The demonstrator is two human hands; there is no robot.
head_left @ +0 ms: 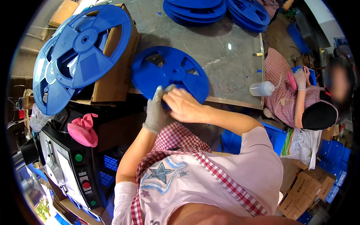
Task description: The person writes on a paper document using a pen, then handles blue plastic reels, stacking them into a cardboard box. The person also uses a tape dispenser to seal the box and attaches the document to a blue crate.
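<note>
A flat blue plastic reel (191, 77) with cut-out windows and a hub hole lies over the table's near edge, partly overhanging it. My left hand (155, 114), in a grey glove, is closed at the reel's near rim, one gloved fingertip lying over the blue face. Pressed close beside it, my bare right hand (183, 105) has its fingers curled at the same rim. Whatever sits inside the right fingers is hidden by the hand itself.
Left of the reel, a cardboard box (112, 77) holds several lighter blue reels (80, 69). Stacked blue reels (195, 13) stand at the table's back. A squeeze bottle (261, 89) is near the right edge, beside a co-worker (277, 71). A machine with buttons (82, 168) stands lower left.
</note>
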